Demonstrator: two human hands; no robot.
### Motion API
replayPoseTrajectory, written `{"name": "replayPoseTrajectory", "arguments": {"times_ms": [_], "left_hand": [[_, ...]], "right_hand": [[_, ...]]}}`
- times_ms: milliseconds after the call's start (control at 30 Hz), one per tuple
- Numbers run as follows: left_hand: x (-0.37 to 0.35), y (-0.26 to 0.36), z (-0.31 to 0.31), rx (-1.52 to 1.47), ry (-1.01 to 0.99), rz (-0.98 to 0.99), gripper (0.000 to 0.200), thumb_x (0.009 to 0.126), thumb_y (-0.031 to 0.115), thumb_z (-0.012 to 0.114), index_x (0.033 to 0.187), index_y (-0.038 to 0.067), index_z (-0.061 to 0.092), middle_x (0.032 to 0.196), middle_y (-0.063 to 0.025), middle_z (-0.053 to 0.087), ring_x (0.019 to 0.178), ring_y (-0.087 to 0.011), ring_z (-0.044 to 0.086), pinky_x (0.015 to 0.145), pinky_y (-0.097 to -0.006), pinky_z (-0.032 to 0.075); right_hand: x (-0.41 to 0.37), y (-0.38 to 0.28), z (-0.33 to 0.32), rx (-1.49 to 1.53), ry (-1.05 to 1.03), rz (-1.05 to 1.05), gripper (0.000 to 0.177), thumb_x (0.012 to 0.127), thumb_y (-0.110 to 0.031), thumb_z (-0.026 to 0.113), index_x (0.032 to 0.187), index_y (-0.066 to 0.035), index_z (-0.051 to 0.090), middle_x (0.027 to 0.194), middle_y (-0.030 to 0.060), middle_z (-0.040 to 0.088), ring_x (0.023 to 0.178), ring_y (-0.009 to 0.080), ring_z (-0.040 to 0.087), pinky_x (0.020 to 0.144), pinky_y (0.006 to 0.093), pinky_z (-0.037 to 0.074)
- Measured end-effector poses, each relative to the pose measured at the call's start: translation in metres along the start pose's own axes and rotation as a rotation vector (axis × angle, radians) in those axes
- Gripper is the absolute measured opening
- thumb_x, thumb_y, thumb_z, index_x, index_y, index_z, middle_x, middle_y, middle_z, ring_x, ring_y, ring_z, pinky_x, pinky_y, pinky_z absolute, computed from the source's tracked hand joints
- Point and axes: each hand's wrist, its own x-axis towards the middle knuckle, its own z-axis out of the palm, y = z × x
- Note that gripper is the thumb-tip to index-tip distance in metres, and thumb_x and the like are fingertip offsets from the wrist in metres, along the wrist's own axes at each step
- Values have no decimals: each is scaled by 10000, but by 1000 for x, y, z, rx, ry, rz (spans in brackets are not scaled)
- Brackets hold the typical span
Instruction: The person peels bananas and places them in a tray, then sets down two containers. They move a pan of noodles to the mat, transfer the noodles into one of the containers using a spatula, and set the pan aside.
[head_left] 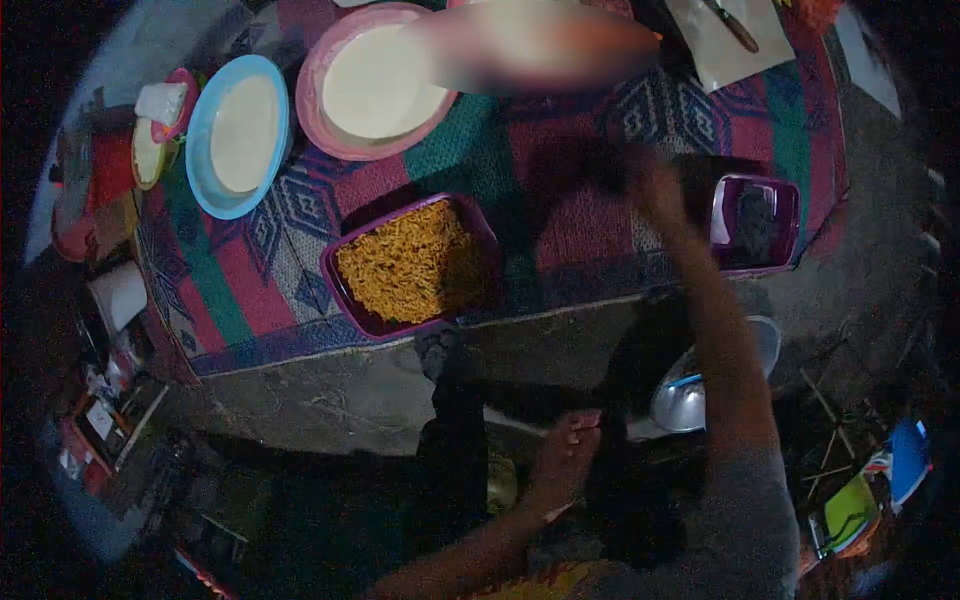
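My left hand [572, 448] is low in the middle of the view, over the dark ground and apart from the mat. Its short, bent fingertips show curled together, with nothing visible in them. Reaching forward over the woven mat [570, 220], my right hand [655, 185] is dark and smeared, so its fingers cannot be made out. Nearest to it on the right is a purple tub [797, 225] with a dark, glossy inside. To the left, another purple tub [333, 285] holds orange-brown noodle-like strands [405, 262], partly in shadow.
A blue basin [204, 185] and a pink basin [315, 125], both holding something pale, stand at the back left. A knife [738, 28] lies on a pale sheet [725, 65]. A metal bowl [685, 408] sits below my right forearm. Part of the far side is blurred.
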Motion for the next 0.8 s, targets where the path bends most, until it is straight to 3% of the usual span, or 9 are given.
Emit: {"name": "replayPoseTrajectory", "arguments": {"times_ms": [100, 200, 233, 267, 367, 467, 533, 667, 800], "left_hand": [[6, -21, -17, -378, -18, 13, 323, 860, 241, 451, 1121, 53, 427, 1119, -117, 449, 1027, -201, 452, 861, -320, 366], [9, 36, -24, 367, -13, 195, 310, 865, 223, 443, 1130, 64, 424, 1136, -119, 438, 1047, -204, 437, 870, -318, 361], [18, 59, -29, 263, 11, 54, 317, 864, 226, 444, 1133, 59, 421, 1138, -119, 437, 1049, -208, 435, 874, -322, 359], [20, 72, -32, 158, 32, -87, 324, 864, 229, 445, 1135, 55, 417, 1140, -119, 435, 1051, -213, 432, 878, -325, 357], [84, 16, -70, 65, 28, 113, 340, 856, 235, 460, 1142, 57, 414, 1172, -123, 408, 1093, -236, 397, 904, -358, 337], [130, 4, -94, -441, 118, -302, 333, 846, 247, 477, 1130, 81, 424, 1208, -110, 376, 1124, -252, 361, 925, -381, 318], [135, 6, -100, -912, 115, -77, 356, 844, 253, 478, 1147, 87, 391, 1206, -103, 366, 1144, -265, 332, 930, -383, 315], [154, -3, -111, -1003, 152, 171, 276, 857, 258, 410, 1088, 109, 432, 1130, -99, 458, 1029, -253, 435, 812, -352, 413], [159, -8, -116, -1040, 249, 69, 278, 863, 259, 437, 1049, 52, 447, 1053, -69, 465, 949, -202, 472, 818, -346, 397]], "right_hand": [[62, 16, -11, -271, 220, -72, 439, 717, -150, 539, 1143, -113, 439, 1198, 173, 371, 1073, 346, 389, 787, 462, 421], [4, 48, 76, -368, 323, -75, 457, 740, -146, 514, 1183, -109, 405, 1247, 153, 331, 1107, 341, 366, 848, 453, 390], [-37, 33, 79, -501, 330, -140, 436, 763, -134, 484, 1190, -106, 398, 1224, 153, 356, 1092, 327, 389, 836, 441, 400], [-74, 13, 77, -22, -75, 300, 416, 782, -141, 466, 1190, -99, 395, 1198, 166, 383, 1069, 311, 416, 827, 421, 414], [-150, -2, 72, -203, -272, 21, 384, 777, -205, 496, 1144, -100, 460, 1144, 138, 456, 1016, 312, 466, 859, 405, 382], [-82, -11, 29, 140, -161, 1, 426, 738, -149, 514, 1153, -85, 443, 1154, 165, 439, 1031, 329, 443, 870, 400, 367], [8, -11, -3, 352, -121, 188, 477, 714, -113, 517, 1177, -72, 410, 1169, 193, 414, 1060, 338, 412, 880, 400, 355], [38, -31, 56, -165, 403, -209, 499, 720, -142, 532, 1193, -71, 390, 1133, 201, 420, 1040, 334, 411, 865, 405, 364], [-114, -62, 139, 180, -85, -70, 382, 774, -128, 504, 1147, -76, 444, 1162, 166, 417, 1040, 322, 428, 849, 390, 388]]}}
